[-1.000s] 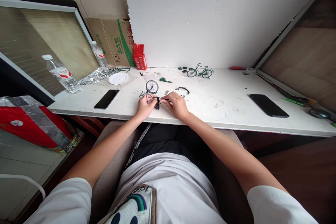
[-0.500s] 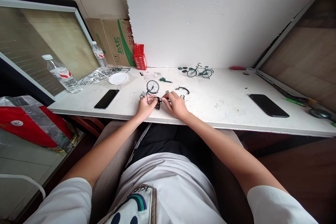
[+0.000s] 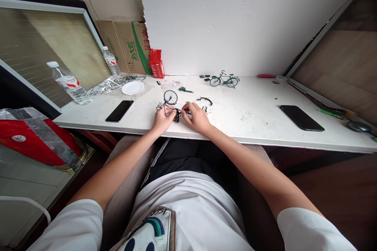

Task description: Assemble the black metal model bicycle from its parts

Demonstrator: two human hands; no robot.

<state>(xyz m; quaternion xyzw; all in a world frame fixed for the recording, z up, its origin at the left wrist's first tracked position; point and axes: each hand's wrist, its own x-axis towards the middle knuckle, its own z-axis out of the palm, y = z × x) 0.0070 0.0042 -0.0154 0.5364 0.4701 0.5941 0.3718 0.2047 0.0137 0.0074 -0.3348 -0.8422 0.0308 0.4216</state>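
Note:
A partly built black model bicycle (image 3: 170, 97) is held near the desk's front edge, its one spoked wheel pointing away from me. My left hand (image 3: 163, 120) is closed on its frame, thumb and fingers pinched together. Beside it, my right hand (image 3: 196, 117) is closed too, fingertips at the dark parts by the frame; whether a small piece sits between them is hidden. A curved black strip (image 3: 205, 99) and a few small dark parts (image 3: 205, 108) lie just beyond the right hand. Farther back rests a green part (image 3: 186, 90).
A finished green model bicycle (image 3: 224, 80) stands at the back. Phones lie left (image 3: 119, 111) and right (image 3: 302, 118). At the left are a white plate (image 3: 132, 88), part frames (image 3: 110, 85), water bottles (image 3: 72, 83) and a red box (image 3: 157, 64). A computer mouse (image 3: 358, 126) sits far right.
My right fingertips have shifted very slightly at the frame. The left hand keeps its hold, and the model stays almost in the same place.

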